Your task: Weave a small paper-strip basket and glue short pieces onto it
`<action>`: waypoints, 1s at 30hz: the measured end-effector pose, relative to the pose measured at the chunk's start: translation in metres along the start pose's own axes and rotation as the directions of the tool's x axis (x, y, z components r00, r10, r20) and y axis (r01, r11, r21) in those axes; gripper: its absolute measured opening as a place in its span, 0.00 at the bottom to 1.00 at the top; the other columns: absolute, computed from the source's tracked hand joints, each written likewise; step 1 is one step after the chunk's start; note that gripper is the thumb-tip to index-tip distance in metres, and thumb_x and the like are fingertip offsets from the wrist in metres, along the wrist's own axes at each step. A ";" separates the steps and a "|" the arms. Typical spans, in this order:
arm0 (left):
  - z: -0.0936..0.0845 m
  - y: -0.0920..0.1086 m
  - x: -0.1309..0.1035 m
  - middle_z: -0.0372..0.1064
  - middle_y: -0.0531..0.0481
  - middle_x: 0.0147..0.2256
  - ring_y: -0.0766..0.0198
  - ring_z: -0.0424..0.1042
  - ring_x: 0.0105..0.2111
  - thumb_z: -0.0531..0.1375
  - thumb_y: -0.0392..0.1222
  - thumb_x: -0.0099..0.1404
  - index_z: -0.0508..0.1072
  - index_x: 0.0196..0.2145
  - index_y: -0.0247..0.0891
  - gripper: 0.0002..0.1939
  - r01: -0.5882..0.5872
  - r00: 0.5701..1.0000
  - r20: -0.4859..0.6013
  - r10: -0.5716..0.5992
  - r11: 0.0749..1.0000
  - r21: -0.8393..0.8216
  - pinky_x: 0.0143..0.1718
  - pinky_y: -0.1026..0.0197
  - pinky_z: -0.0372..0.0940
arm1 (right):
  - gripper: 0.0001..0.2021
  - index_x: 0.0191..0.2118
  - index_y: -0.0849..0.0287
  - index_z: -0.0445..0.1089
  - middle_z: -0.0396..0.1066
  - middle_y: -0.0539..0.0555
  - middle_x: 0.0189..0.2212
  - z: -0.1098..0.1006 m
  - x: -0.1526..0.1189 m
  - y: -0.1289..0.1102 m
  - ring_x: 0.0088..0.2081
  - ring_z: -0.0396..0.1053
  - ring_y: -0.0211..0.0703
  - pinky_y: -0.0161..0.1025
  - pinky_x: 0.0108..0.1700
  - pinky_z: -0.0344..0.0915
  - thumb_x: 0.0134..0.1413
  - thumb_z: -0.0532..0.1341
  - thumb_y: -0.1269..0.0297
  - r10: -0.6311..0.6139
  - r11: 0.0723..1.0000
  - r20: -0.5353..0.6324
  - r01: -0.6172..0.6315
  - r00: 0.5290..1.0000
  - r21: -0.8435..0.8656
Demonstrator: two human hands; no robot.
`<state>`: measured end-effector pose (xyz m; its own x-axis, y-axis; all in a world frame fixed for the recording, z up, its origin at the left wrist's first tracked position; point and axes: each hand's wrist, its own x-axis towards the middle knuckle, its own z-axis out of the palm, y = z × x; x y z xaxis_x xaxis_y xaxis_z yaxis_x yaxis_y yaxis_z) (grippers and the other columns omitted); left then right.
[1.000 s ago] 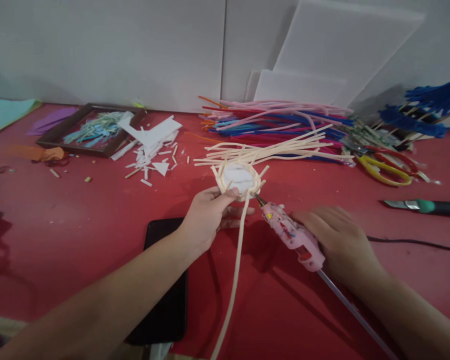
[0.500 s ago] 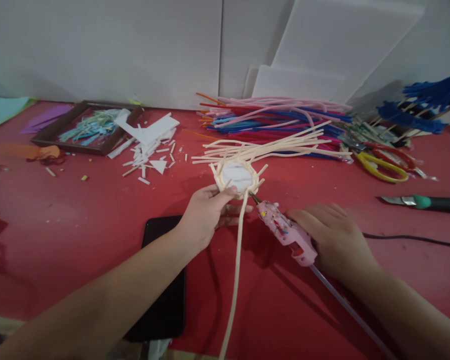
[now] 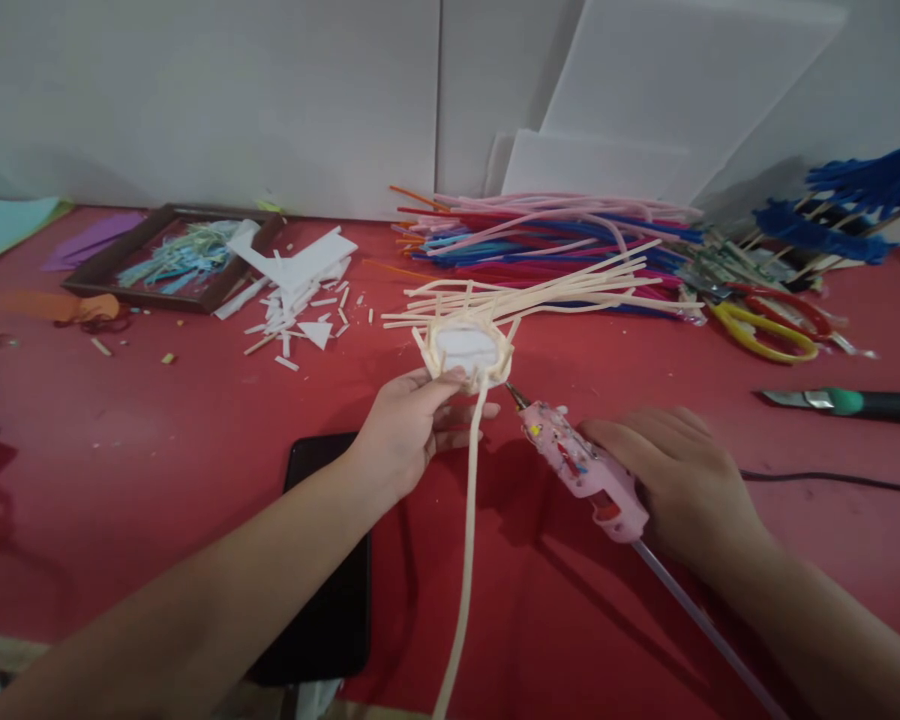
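Observation:
Between thumb and fingers, my left hand [image 3: 409, 425] pinches a small round piece [image 3: 466, 347] with a white centre and a woven cream rim, short ends sticking out around it. From its near edge a long cream strand [image 3: 471, 530] hangs down toward me. My right hand [image 3: 682, 470] is closed on a pink glue gun [image 3: 581, 470], though its fingers are partly hidden behind the gun. The metal nozzle lies just right of the round piece's lower right rim. A clear glue stick [image 3: 705, 625] protrudes from the gun's rear.
Cream and coloured fuzzy stems [image 3: 540, 240] lie behind the round piece. Scissors [image 3: 765, 330] and a craft knife [image 3: 847, 402] are at right. A black phone [image 3: 322, 600] lies under my left forearm. White scraps [image 3: 292, 280] and a brown frame [image 3: 150, 290] sit at back left.
The glue gun has moved slightly right and down, its nozzle away from the cream strand. The round piece has turned and shifted a little left in my left hand.

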<state>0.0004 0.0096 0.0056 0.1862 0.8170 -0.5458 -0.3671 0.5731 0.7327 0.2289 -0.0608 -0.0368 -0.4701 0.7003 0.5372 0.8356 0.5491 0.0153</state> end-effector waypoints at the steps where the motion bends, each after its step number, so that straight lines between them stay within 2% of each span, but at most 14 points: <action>1: 0.000 0.000 0.000 0.74 0.55 0.22 0.66 0.78 0.21 0.58 0.30 0.69 0.73 0.28 0.34 0.11 -0.003 1.000 0.010 0.003 1.000 0.008 0.18 0.68 0.69 | 0.08 0.42 0.57 0.68 0.73 0.54 0.26 0.000 0.001 0.000 0.27 0.68 0.47 0.43 0.33 0.57 0.64 0.52 0.68 -0.004 1.000 -0.007 0.004 1.000 0.008; 7: -0.001 -0.002 -0.002 0.76 0.55 0.24 0.64 0.79 0.22 0.60 0.31 0.69 0.74 0.30 0.35 0.08 -0.023 0.998 0.066 0.021 0.999 0.029 0.19 0.68 0.70 | 0.08 0.42 0.56 0.67 0.73 0.53 0.26 0.005 0.002 -0.001 0.27 0.68 0.46 0.43 0.33 0.57 0.67 0.51 0.65 -0.005 0.999 -0.006 0.005 1.000 0.032; 19: 0.002 0.003 -0.003 0.72 0.55 0.21 0.67 0.75 0.19 0.55 0.27 0.70 0.71 0.27 0.34 0.14 0.042 0.999 0.006 -0.042 0.999 -0.013 0.17 0.66 0.72 | 0.11 0.40 0.56 0.68 0.71 0.52 0.23 -0.004 0.007 0.001 0.24 0.65 0.43 0.40 0.28 0.58 0.66 0.52 0.56 -0.002 0.997 -0.060 0.007 0.998 0.082; 22: 0.001 0.004 -0.003 0.72 0.55 0.21 0.68 0.74 0.18 0.54 0.28 0.70 0.72 0.28 0.34 0.14 0.080 0.997 0.012 -0.080 0.996 -0.031 0.17 0.66 0.72 | 0.09 0.41 0.56 0.67 0.70 0.50 0.23 -0.006 0.007 0.001 0.23 0.66 0.42 0.38 0.27 0.61 0.67 0.53 0.59 0.005 0.994 -0.072 0.003 0.997 0.106; 26: -0.001 0.006 -0.004 0.72 0.54 0.22 0.68 0.74 0.18 0.54 0.28 0.71 0.73 0.30 0.34 0.13 0.143 0.988 0.056 -0.141 0.989 -0.036 0.18 0.67 0.72 | 0.06 0.44 0.54 0.67 0.71 0.50 0.26 -0.006 0.001 0.002 0.25 0.69 0.40 0.37 0.27 0.63 0.64 0.55 0.68 0.076 0.988 -0.114 -0.060 0.991 0.145; 30: 0.000 0.007 -0.004 0.72 0.55 0.22 0.68 0.74 0.18 0.54 0.27 0.70 0.72 0.31 0.35 0.11 0.144 0.987 0.070 -0.143 0.989 -0.012 0.18 0.67 0.72 | 0.10 0.46 0.54 0.67 0.73 0.52 0.30 -0.006 -0.007 0.002 0.25 0.69 0.40 0.38 0.27 0.63 0.58 0.59 0.67 0.150 0.974 -0.155 -0.120 0.976 0.190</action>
<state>-0.0030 0.0100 0.0125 0.2997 0.7290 -0.6154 -0.3472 0.6841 0.6414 0.2357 -0.0676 -0.0358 -0.2894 0.6960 0.6572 0.8168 0.5376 -0.2096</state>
